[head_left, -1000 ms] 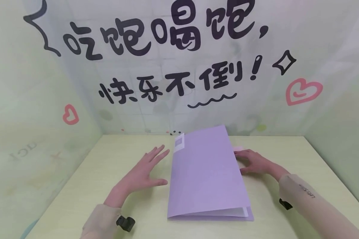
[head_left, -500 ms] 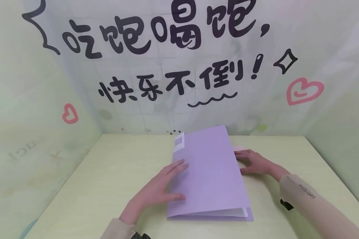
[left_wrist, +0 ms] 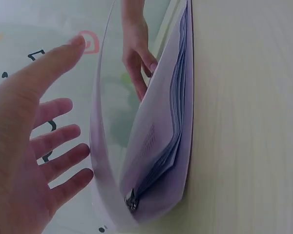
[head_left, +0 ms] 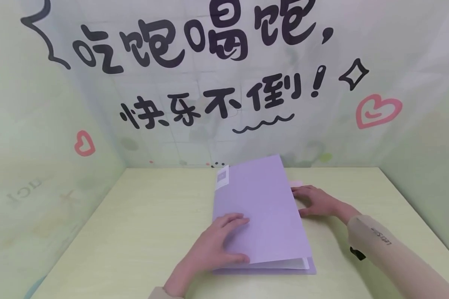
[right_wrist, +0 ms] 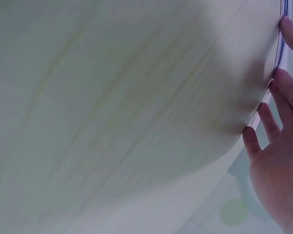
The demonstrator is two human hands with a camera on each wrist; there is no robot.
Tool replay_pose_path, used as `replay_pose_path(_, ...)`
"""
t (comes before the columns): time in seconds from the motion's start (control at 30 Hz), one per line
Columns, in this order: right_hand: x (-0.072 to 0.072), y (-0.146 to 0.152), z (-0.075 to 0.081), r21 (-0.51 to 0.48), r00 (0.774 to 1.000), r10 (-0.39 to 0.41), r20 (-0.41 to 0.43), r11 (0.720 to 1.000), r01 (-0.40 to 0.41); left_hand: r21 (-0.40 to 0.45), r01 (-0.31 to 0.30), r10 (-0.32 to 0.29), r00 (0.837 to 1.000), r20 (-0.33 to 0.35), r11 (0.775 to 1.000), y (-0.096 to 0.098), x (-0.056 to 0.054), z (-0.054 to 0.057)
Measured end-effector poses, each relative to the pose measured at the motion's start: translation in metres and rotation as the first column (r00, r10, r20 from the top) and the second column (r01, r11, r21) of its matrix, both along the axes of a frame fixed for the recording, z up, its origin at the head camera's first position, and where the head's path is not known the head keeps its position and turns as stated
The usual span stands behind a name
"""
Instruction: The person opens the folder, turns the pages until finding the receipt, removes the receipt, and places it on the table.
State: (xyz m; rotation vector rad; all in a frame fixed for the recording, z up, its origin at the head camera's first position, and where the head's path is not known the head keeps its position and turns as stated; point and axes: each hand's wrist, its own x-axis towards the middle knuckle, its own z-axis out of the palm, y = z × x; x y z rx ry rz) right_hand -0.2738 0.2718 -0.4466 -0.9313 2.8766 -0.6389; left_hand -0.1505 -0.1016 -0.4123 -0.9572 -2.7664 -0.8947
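Holding my left hand (head_left: 216, 245), fingers apart, over the purple folder (head_left: 263, 203).
My right hand (head_left: 319, 202), fingers parted, touches its right edge; table (head_left: 146, 216) extends past 2 sides.

Head view: bottom edge crops the left sleeve (head_left: 166, 293). Left wrist: print (left_wrist: 149, 139) inside the folder (left_wrist: 98, 141) too small to read. Right wrist: right hand (right_wrist: 278, 165) cut off by right edge.

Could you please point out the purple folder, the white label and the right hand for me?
Purple folder (head_left: 263, 207): head view, on the raised upper cover.
White label (head_left: 222, 177): head view, on its middle.
Right hand (head_left: 317, 202): head view, on the back of the hand.
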Motion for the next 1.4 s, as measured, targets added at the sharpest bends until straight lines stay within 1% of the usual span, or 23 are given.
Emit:
replay_pose_path(0.1,-0.001,0.000,-0.001,-0.002,1.000,-0.013,0.002,1.000,0.013,-0.041,0.003,-0.006,0.997,-0.073,0.999,0.012,0.005,0.000)
replay_pose_path(0.2,0.000,0.000,0.000,-0.006,1.000,-0.016,0.000,1.000,0.016,-0.097,0.012,-0.026,0.989,-0.146,0.995,0.023,0.009,-0.001)
replay_pose_path(0.3,0.001,-0.001,0.000,-0.010,1.000,-0.018,-0.003,1.000,0.018,-0.135,0.021,-0.046,0.982,-0.185,0.991,0.032,0.012,-0.002)
replay_pose_path(0.4,0.001,-0.002,0.000,-0.017,1.000,-0.011,-0.003,1.000,0.011,-0.134,0.014,-0.040,0.981,-0.192,0.991,0.035,0.016,-0.002)
replay_pose_path(0.47,0.001,-0.001,-0.001,-0.011,1.000,-0.008,-0.007,1.000,0.008,-0.116,0.006,-0.028,0.982,-0.189,0.993,0.035,0.018,-0.001)
replay_pose_path(0.57,0.000,-0.001,-0.003,-0.003,1.000,0.001,-0.021,1.000,-0.001,-0.056,-0.009,-0.001,0.985,-0.174,0.998,0.031,0.021,0.002)
replay_pose_path(0.67,-0.002,0.000,-0.005,-0.008,1.000,0.007,-0.028,1.000,-0.007,0.015,-0.022,0.024,0.981,-0.192,1.000,0.024,0.025,0.005)
replay_pose_path(0.7,-0.002,0.001,-0.006,-0.012,1.000,0.008,-0.025,1.000,-0.008,0.036,-0.022,0.030,0.977,-0.210,0.999,0.021,0.027,0.006)
replay_pose_path(0.8,-0.002,0.001,-0.005,-0.011,1.000,0.010,-0.020,1.000,-0.010,0.089,-0.029,0.052,0.959,-0.278,0.996,0.010,0.031,0.009)
replay_pose_path(0.87,-0.002,0.000,-0.003,-0.007,1.000,0.004,-0.012,1.000,-0.004,0.139,-0.012,0.056,0.948,-0.312,0.990,0.002,0.034,0.012)
replay_pose_path(0.93,-0.001,-0.001,0.000,0.000,1.000,0.002,-0.016,1.000,-0.002,0.196,0.009,0.056,0.944,-0.324,0.981,-0.005,0.037,0.015)
replay_pose_path(1.0,-0.001,-0.002,0.001,0.004,1.000,-0.002,-0.013,1.000,0.002,0.261,0.029,0.053,0.952,-0.302,0.965,-0.013,0.039,0.016)
replay_pose_path(1.07,-0.001,-0.002,-0.001,0.002,1.000,0.000,-0.013,1.000,0.000,0.322,0.043,0.049,0.961,-0.272,0.946,-0.021,0.042,0.016)
replay_pose_path(1.17,-0.001,-0.002,-0.004,-0.012,0.999,0.025,-0.023,1.000,-0.026,0.404,0.037,0.058,0.974,-0.220,0.914,-0.032,0.045,0.014)
replay_pose_path(1.3,-0.002,-0.001,-0.008,-0.026,0.996,0.066,-0.059,0.997,-0.067,0.487,0.030,0.088,0.972,-0.219,0.873,-0.046,0.048,0.011)
replay_pose_path(1.4,-0.003,-0.001,-0.009,-0.020,0.994,0.078,-0.075,0.997,-0.080,0.523,0.017,0.122,0.966,-0.230,0.852,-0.055,0.050,0.010)
